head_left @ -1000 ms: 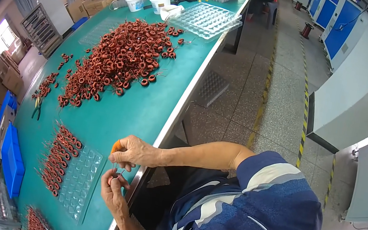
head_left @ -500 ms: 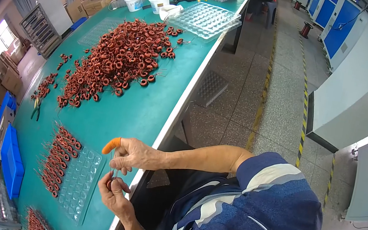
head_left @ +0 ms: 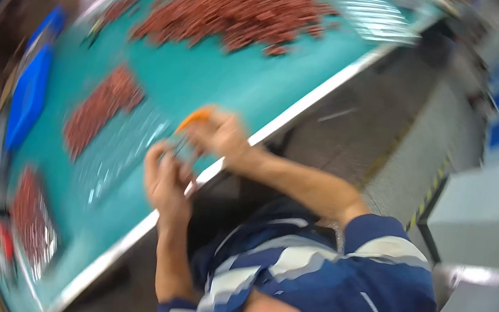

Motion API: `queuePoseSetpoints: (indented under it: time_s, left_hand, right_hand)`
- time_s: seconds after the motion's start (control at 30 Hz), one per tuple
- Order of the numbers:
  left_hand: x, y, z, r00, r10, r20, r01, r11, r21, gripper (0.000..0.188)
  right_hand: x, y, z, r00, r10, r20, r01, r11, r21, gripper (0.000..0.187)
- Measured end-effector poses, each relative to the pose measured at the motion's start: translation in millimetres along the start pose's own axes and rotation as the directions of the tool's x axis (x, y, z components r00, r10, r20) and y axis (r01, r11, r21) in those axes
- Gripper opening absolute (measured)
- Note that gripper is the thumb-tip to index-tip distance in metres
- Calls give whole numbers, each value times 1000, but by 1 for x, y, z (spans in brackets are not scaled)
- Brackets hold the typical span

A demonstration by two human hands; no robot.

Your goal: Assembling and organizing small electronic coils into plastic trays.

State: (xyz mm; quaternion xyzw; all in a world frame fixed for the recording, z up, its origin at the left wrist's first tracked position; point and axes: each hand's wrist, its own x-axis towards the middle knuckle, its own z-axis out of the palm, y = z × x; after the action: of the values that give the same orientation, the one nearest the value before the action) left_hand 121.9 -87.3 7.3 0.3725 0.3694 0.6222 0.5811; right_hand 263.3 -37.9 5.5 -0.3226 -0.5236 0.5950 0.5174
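Observation:
My left hand (head_left: pixel 168 183) and my right hand (head_left: pixel 222 133), with an orange finger cot on one finger, meet over the near edge of the green table. My left fingers are closed on a small red toroidal coil, mostly hidden by them now. Thin dark wire leads (head_left: pixel 179 143) show between the hands, and my right thumb and fingers pinch at them. Motion smears the details. Left of the hands lies a clear plastic tray (head_left: pixel 123 152) with round pockets, and a batch of red coils (head_left: pixel 103 108) sits along its far-left side.
A large heap of red coils (head_left: pixel 240 7) covers the far part of the table (head_left: pixel 176 85). Pliers (head_left: pixel 92 33) lie at the far left, blue bins (head_left: pixel 29 95) beyond that edge. Another filled tray (head_left: pixel 34 216) is at the near left; clear trays (head_left: pixel 376 13) are stacked far right.
The whole view has swung, so the table and its contents appear turned and shifted up. Both hands remain together at the coil; the right hand still pinches its leads.

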Motion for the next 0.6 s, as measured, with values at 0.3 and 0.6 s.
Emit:
queuePoseSetpoints:
  time_s: [0.3,0.6]
  left_hand:
    - [13,5,-36,968,208,143,-251,851,462,18]
    - [1,87,-55,893,-247,376,-183,562,806,27]
  right_hand:
    - [1,5,25,991,115,62,-116,993,19,28]
    - [9,8,36,887,430,169,-444,894,56,24]
